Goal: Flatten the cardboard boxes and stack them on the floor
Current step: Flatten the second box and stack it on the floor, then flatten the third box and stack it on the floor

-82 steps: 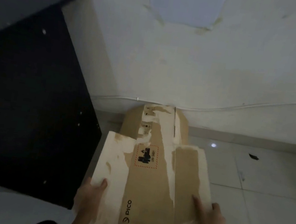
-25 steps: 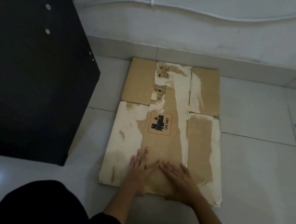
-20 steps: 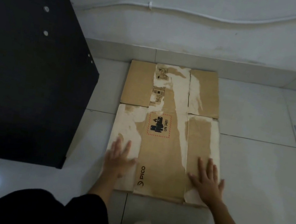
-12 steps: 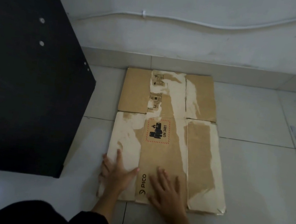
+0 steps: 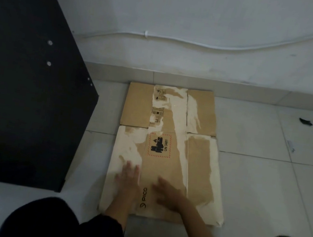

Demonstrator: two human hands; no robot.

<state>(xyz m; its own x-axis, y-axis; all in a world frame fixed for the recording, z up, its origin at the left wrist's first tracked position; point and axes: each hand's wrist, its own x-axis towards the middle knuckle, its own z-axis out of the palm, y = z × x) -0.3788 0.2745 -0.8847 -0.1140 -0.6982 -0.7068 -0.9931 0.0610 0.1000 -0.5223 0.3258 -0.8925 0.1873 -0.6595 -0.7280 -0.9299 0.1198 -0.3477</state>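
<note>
tiled floor (image 5: 262,195) bears the flattened cardboard box (image 5: 165,160); left hand (image 5: 128,177) and right hand (image 5: 170,195) press flat on it, each grip wide.

Bare forearms, black trousers (image 5: 42,223)

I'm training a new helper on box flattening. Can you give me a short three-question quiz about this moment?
1. True or false: the flattened cardboard box lies flat on the tiled floor.
2. Which text is printed beside the red-bordered label? A) UN 3481 B) FRAGILE C) THIS SIDE UP
3. Where are the left hand and the right hand?

Key
1. True.
2. A.
3. Both rest palm-down on the near end of the box, either side of the PICO logo; the left hand is nearer the black cabinet.
</note>
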